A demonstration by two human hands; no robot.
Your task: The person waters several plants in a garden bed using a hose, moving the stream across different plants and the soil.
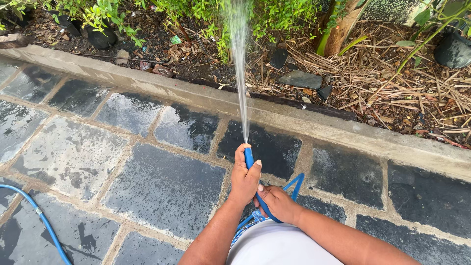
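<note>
Hose [249, 159] tip hides under your left hand [244, 179]; both hands, right hand [277, 202] included, clamp it above wet paving [162, 189] beside the curb [206, 95]

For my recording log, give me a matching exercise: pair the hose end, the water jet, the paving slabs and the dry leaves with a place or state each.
Things:
1. Blue hose end
2. Water jet
3. Paving slabs
4. Dry leaves

Places or states:
A. Wet and dark, on the near side of the concrete curb
B. Lying on the soil of the bed at the right, beyond the curb
C. Gripped in the left hand, with the right hand holding the hose lower down
D. Shooting over the curb toward the green plants

Pairs: 1-C, 2-D, 3-A, 4-B
</note>
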